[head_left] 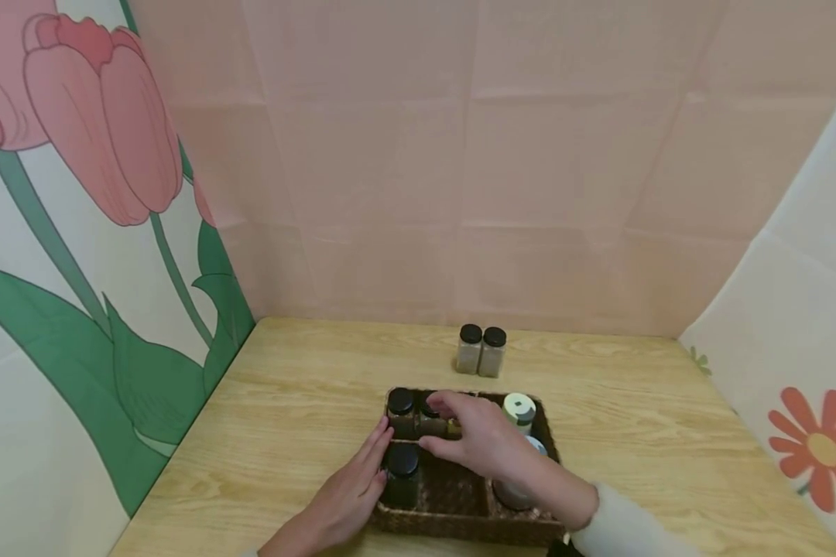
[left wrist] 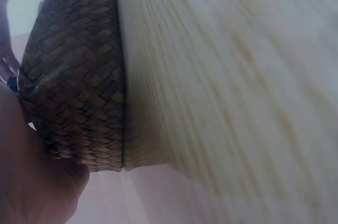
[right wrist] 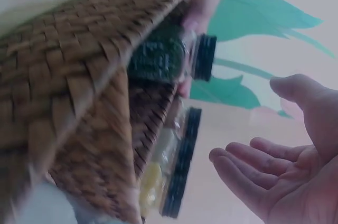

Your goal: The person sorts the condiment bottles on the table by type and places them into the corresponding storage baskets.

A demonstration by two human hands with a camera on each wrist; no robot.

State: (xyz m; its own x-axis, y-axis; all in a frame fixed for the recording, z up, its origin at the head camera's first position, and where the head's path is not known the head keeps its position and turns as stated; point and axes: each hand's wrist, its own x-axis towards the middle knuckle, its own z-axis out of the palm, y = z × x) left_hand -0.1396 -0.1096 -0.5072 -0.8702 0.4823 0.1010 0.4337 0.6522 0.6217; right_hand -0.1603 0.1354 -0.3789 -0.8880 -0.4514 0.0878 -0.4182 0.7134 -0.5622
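A brown woven basket (head_left: 460, 527) with dividers stands on the table. My left hand (head_left: 344, 495) rests against its left side, fingers straight. Over the basket hovers my right hand (head_left: 484, 437), its thumb and fingers apart and nothing between them, as the right wrist view confirms. Below and beside that hand, black-lidded jars (head_left: 401, 402) line the back compartment, partly hidden by it. A black-lidded jar with dark green contents (right wrist: 158, 57) stands in the front left compartment. At the right, a container with a pale green lid (head_left: 519, 408) stands beside another one (head_left: 515, 495), mostly covered by my forearm.
Two black-lidded jars (head_left: 481, 352) stand side by side on the wooden table (head_left: 286, 387) behind the basket. A pink cloth (head_left: 390, 155) hangs at the back. Flower-printed cloths (head_left: 132, 309) hang at both sides. Something black shows at the bottom edge by my right sleeve.
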